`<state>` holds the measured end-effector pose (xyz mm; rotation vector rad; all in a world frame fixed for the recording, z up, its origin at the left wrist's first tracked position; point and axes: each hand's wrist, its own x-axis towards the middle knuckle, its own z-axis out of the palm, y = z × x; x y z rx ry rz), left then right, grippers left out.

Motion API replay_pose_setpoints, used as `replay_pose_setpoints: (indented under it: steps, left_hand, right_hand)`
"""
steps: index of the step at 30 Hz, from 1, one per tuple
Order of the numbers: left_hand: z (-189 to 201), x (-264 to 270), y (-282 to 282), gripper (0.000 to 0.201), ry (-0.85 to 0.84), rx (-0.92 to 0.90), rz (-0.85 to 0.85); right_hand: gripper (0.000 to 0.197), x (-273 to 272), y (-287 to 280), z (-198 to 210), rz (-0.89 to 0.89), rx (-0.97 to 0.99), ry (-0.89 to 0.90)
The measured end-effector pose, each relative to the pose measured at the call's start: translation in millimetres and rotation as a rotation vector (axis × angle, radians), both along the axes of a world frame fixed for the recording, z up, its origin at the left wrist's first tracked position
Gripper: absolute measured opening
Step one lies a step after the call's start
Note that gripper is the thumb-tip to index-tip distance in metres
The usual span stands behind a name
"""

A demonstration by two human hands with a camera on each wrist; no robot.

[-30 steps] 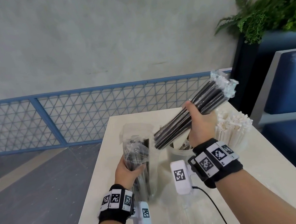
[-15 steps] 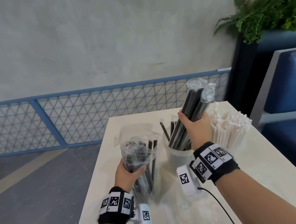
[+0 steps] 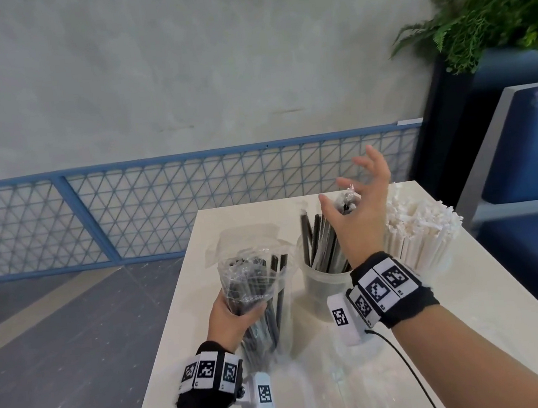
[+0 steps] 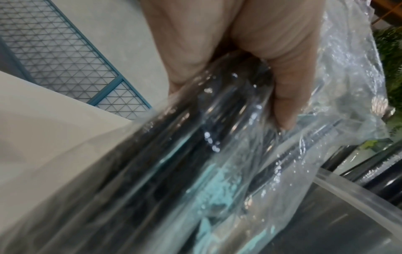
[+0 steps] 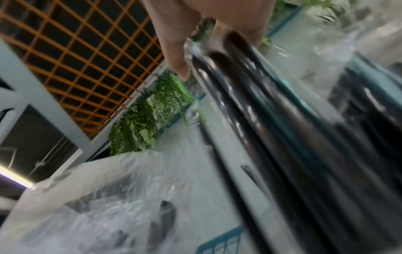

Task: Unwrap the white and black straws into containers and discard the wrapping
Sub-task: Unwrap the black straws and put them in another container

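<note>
**Black straws now dropped in the cup**

Right hand (image 3: 359, 207) now spread wide above the clear round plastic cup (image 3: 322, 283), no longer gripping the thin black straws (image 3: 320, 245) standing inside. Left hand (image 3: 231, 317) wrapped around the crinkly clear plastic bag (image 3: 253, 285) of more straws. White paper-wrapped straws (image 3: 420, 237) close beside; free tabletop (image 3: 491, 313) near right edge.

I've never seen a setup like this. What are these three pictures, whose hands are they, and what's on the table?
No machine here: a person wears cameras. One picture looks down from the head, the others along each wrist. The left hand grips a clear plastic bag of black straws. The right hand is spread open above a clear cup of black straws, apparently letting them go. Beside it stands a bunch of white straws, all on a pale table. The wristbands carry printed marker squares.
</note>
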<state>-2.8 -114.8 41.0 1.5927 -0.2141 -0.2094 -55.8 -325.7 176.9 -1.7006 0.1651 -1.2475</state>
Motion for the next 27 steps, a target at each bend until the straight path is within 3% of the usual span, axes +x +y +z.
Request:
replay_pose_setpoints:
  steps: [4,6,12,16,18,20,21,23,27]
  left_hand:
    - [-1,0,-2,0.043,0.006,-0.017,-0.011]
    - [-2,0,-1,0.045,-0.003,-0.020,-0.017]
    - [-4,1,0,0.049,-0.018,-0.003,-0.021]
    - [-6,0,1,0.047,-0.021,0.001,-0.037]
    - [-6,0,2,0.045,-0.020,-0.001,-0.037]
    - [-4,0,1,0.042,-0.035,0.007,-0.031]
    - [-4,0,1,0.041,-0.044,0.014,-0.030]
    - [-4,-1,1,0.042,-0.059,0.007,-0.032]
    - [-4,-5,2,0.052,-0.046,-0.020,-0.060]
  right_hand:
    - [0.032,9,-6,-12,-0.018,-0.328,0.264]
    - [0.025,13,-7,-28,0.000,-0.388,0.353]
    - [0.022,14,-3,-58,-0.024,-0.602,0.593]
    - [0.039,14,-1,-56,-0.025,-0.663,0.707]
    - [0.038,5,7,-47,-0.056,-0.574,0.496]
    - [0.025,-9,28,-37,0.053,-0.513,0.246]
    - [0.023,-13,37,-38,0.139,-0.530,0.227]
    - [0.028,-14,49,-44,0.261,-0.592,0.341]
    - [0.030,-8,47,-53,0.304,-0.621,0.656]
